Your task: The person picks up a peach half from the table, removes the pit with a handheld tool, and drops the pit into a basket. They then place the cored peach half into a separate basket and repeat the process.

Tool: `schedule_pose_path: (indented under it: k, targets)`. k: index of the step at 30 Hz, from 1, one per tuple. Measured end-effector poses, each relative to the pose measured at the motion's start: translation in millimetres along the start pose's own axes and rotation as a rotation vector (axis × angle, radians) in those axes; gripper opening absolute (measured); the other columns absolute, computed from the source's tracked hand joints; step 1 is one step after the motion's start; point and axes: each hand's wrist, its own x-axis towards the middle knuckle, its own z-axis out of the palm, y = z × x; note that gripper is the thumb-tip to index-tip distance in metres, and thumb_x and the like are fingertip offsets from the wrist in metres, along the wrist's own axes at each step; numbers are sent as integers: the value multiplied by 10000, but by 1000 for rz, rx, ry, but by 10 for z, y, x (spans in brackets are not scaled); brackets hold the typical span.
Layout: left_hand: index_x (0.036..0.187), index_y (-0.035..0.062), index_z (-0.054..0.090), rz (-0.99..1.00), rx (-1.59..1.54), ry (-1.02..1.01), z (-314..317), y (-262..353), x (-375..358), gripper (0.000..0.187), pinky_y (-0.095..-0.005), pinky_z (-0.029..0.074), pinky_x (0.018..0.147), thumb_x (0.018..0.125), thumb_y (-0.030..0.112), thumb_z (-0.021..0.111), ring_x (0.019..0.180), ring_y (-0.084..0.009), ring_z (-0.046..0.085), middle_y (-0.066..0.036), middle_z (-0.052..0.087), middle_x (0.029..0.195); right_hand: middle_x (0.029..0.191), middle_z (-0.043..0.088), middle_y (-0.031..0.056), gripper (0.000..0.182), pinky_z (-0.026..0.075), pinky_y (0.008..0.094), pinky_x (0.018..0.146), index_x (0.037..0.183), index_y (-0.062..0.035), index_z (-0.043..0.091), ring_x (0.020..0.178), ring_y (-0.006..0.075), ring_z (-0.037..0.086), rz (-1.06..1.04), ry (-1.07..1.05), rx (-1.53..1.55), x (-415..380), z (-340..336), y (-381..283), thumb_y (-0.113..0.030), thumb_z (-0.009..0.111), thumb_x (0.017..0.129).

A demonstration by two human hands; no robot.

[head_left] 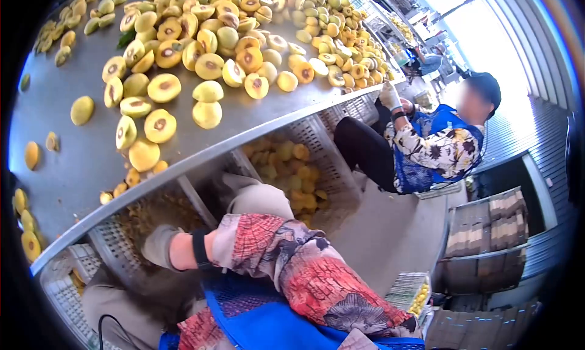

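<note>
My right hand (160, 246), in a pale grey glove with a dark band at the wrist, is below the table's rim, over a white plastic crate (116, 243) with brownish scraps in it. Its fingers are not clear, and I cannot make out anything held. My left hand is out of view; only part of a red patterned sleeve (198, 333) shows at the bottom. Above the hand, many halved yellow peaches (164, 88) lie on the metal table (67, 179), several with cut faces and reddish centres upward.
A second crate (332, 161) with yellow peaches stands under the table, beside my knee. To the right a person (436, 142) in a blue vest sits at the same table. Stacked brown crates (487, 240) stand farther right, and a white crate (407, 289) holds small yellow fruit.
</note>
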Motion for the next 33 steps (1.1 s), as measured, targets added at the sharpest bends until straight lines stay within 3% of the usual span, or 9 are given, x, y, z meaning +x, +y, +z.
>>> schedule_pose_path:
  k: [10, 13, 15, 17, 18, 20, 24, 28, 33]
  targets:
    - [913, 44, 642, -12, -54, -148, -47, 92, -74, 236, -347, 465, 721, 723, 184, 649, 800, -223, 579, -85, 611, 917, 788, 702, 89, 141, 522, 418, 515, 819, -113, 727, 731, 264, 689, 5, -87, 9, -165, -60, -58, -105, 616, 733]
    - [908, 74, 646, -47, 5, -286, 128, -22, 135, 263, -314, 446, 685, 688, 218, 655, 773, -191, 554, -84, 583, 927, 818, 708, 92, 149, 534, 430, 542, 850, -117, 723, 759, 279, 694, 41, -204, 61, 11, 349, -83, -122, 597, 770]
    - [1061, 112, 620, 16, -195, -260, 562, -500, 114, 338, -346, 452, 724, 740, 217, 611, 822, -237, 563, -74, 555, 1064, 820, 707, 95, 156, 539, 429, 554, 858, -121, 717, 758, 278, 695, 39, -113, 22, -42, 489, -80, -134, 578, 787]
    - [1097, 31, 572, -66, -294, -55, 1203, -979, 239, 300, -392, 457, 798, 839, 184, 563, 915, -304, 576, -161, 579, 1011, 817, 702, 98, 157, 541, 425, 560, 868, -122, 705, 752, 276, 694, 14, -127, -32, -228, 105, -110, -138, 566, 799]
    - [1201, 69, 536, -319, -511, -206, 1378, -1184, 363, 385, -434, 445, 899, 839, 194, 578, 1067, -335, 554, -182, 560, 1173, 815, 699, 99, 155, 541, 423, 562, 873, -121, 697, 749, 275, 694, 14, -200, -35, -248, -37, -135, -139, 560, 804]
    - [1254, 46, 491, -445, -420, -73, 1721, -1518, 554, 417, -424, 392, 1003, 862, 175, 554, 1191, -353, 484, -225, 520, 1248, 861, 687, 116, 159, 531, 441, 527, 918, -104, 663, 737, 291, 688, 1, -300, 36, -235, -67, -103, -125, 531, 832]
    - [1349, 98, 437, -367, -507, -68, 2519, -1843, 811, 557, -402, 342, 1063, 801, 77, 537, 1262, -366, 421, -244, 443, 1343, 853, 696, 92, 158, 536, 437, 552, 912, -112, 672, 757, 284, 690, 20, -265, 55, -268, -249, -84, -138, 540, 829]
    - [1372, 167, 437, -389, -610, -141, 2585, -1665, 936, 650, -387, 316, 1084, 748, 13, 535, 1284, -369, 395, -235, 416, 1374, 877, 689, 99, 155, 531, 454, 547, 938, -117, 652, 784, 286, 688, 54, -190, 53, -275, -268, -71, -153, 536, 842]
    - [1238, 129, 549, -335, -554, -167, 2536, -1604, 907, 534, -415, 450, 847, 709, 93, 606, 964, -363, 562, -187, 565, 1023, 877, 689, 112, 140, 542, 428, 595, 929, -109, 641, 799, 285, 688, 18, -182, 109, -345, -493, 12, -129, 535, 840]
